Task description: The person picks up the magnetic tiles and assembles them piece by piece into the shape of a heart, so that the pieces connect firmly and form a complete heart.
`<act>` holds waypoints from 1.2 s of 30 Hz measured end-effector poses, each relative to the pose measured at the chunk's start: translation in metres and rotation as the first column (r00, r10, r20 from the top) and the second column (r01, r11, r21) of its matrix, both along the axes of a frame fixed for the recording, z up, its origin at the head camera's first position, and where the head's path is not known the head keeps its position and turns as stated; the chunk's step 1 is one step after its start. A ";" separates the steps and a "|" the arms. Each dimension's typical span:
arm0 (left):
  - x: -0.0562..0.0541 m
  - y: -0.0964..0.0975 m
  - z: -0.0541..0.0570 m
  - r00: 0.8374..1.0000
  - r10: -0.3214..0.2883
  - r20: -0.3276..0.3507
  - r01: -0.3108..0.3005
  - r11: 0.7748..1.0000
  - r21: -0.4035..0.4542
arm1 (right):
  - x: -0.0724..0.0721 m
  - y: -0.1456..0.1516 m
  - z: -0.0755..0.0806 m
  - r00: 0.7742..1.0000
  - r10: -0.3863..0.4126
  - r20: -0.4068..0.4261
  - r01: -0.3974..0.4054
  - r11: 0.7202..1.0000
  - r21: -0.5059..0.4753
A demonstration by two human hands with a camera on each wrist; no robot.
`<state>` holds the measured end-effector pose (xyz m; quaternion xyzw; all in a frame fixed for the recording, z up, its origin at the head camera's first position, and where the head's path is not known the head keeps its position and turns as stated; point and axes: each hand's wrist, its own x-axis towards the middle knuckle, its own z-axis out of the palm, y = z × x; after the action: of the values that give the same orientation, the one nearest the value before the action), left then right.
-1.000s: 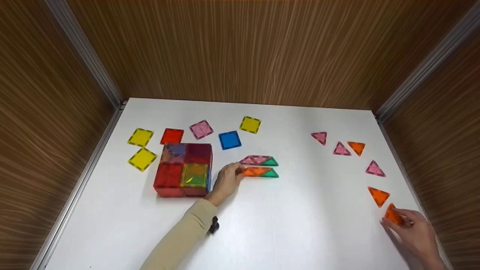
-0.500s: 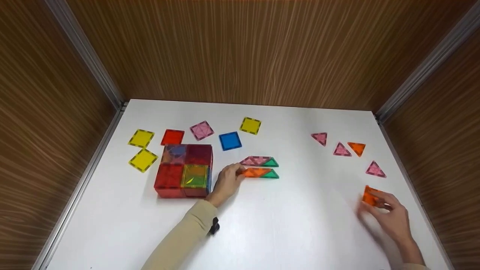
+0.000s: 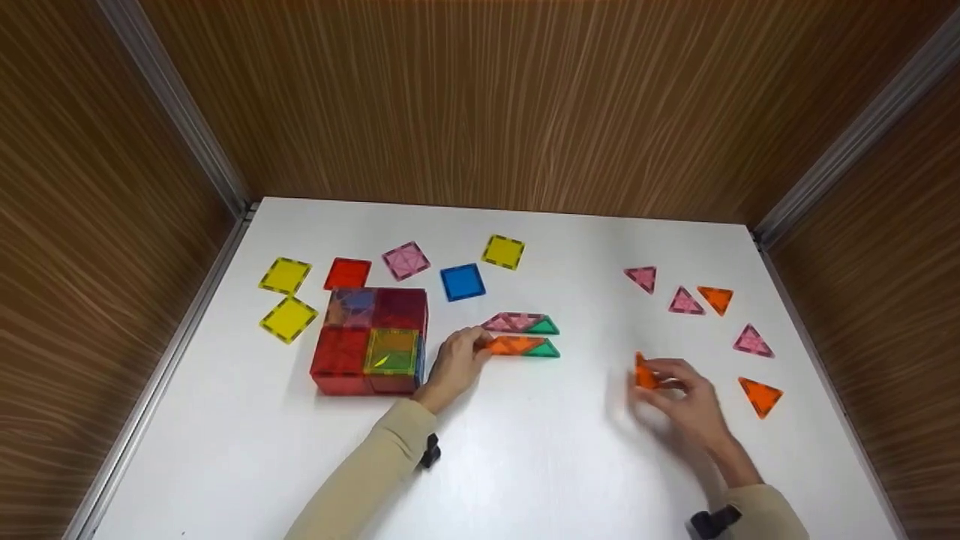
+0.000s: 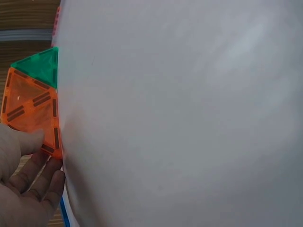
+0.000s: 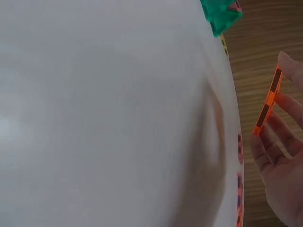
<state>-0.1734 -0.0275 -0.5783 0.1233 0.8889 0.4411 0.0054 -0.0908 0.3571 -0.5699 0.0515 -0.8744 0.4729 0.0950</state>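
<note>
My left hand (image 3: 454,365) pinches the left end of a standing strip of triangular magnetic tiles. Two orange triangle tiles (image 4: 28,106) and a green triangle tile (image 4: 45,67) make up that strip, the thumb lying over the nearest orange one. Just behind it runs a second strip, with pink triangle tiles (image 3: 516,322) and a green end tile (image 3: 545,327). To the right, my right hand (image 3: 694,405) holds a loose orange triangle tile (image 5: 269,101) by its edges between thumb and fingers, raised over the white table.
A block of red and mixed-colour square tiles (image 3: 341,349) stands left of my left hand. Behind lie flat squares, including a blue one (image 3: 463,282) and a yellow one (image 3: 503,252). Several pink and orange triangles, one orange (image 3: 761,395), lie along the right side.
My right hand has lifted the orange triangle tile from the right edge and carried it left toward the strips. My left hand stays in place on its strip.
</note>
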 end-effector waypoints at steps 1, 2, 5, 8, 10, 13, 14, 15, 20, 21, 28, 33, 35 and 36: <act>0.000 0.000 0.000 1.000 -0.001 0.000 0.001 1.000 0.000 | -0.003 -0.008 -0.001 1.000 0.026 0.001 -0.026 1.000 -0.009; 0.000 0.000 0.000 1.000 -0.003 -0.001 0.003 1.000 0.000 | -0.005 -0.016 -0.003 0.999 0.050 0.008 -0.050 0.999 -0.016; -0.001 0.000 0.000 1.000 -0.005 0.010 0.005 1.000 -0.004 | -0.012 -0.039 -0.006 0.991 0.123 0.043 -0.123 0.992 -0.022; -0.001 0.000 0.000 1.000 -0.005 0.014 0.005 1.000 -0.006 | -0.017 -0.061 -0.007 0.977 0.191 0.091 -0.191 0.982 -0.015; -0.002 0.000 -0.001 1.000 -0.009 0.007 0.009 1.000 -0.004 | -0.020 -0.073 -0.006 0.966 0.235 0.112 -0.235 0.972 -0.010; -0.002 0.000 -0.001 1.000 -0.022 -0.010 0.022 1.000 0.000 | -0.023 -0.090 -0.005 0.949 0.292 0.121 -0.296 0.955 0.016; -0.002 0.000 -0.002 1.000 -0.023 -0.009 0.023 1.000 0.004 | -0.024 -0.095 -0.004 0.942 0.311 0.127 -0.316 0.948 0.025; -0.002 0.000 -0.002 1.000 -0.024 -0.015 0.024 1.000 0.004 | -0.024 -0.100 -0.004 0.935 0.328 0.134 -0.336 0.941 0.041; -0.002 -0.002 -0.005 0.997 -0.024 -0.070 0.024 1.000 -0.008 | -0.028 -0.126 -0.001 0.897 0.407 0.171 -0.433 0.887 0.159; -0.002 -0.002 -0.005 0.996 -0.025 -0.081 0.024 1.000 -0.008 | -0.029 -0.130 -0.001 0.890 0.423 0.171 -0.451 0.872 0.189; -0.002 -0.002 -0.004 0.996 -0.027 -0.080 0.026 1.000 -0.011 | -0.031 -0.154 -0.004 0.855 0.489 0.174 -0.518 0.791 0.325; -0.002 -0.002 -0.004 0.996 -0.024 -0.082 0.024 1.000 -0.001 | -0.031 -0.160 -0.007 0.850 0.505 0.150 -0.520 0.758 0.394; -0.001 -0.003 -0.005 0.995 -0.015 -0.102 0.015 1.000 -0.003 | -0.031 -0.160 -0.008 0.847 0.510 0.148 -0.523 0.754 0.398; 0.000 -0.004 -0.006 0.993 -0.010 -0.115 0.009 1.000 -0.006 | -0.031 -0.160 -0.008 0.847 0.510 0.147 -0.524 0.756 0.392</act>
<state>-0.1732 -0.0311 -0.5842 0.1530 0.8883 0.4309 -0.0436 -0.1219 0.1972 -0.5783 0.3025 -0.9078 0.2831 -0.0661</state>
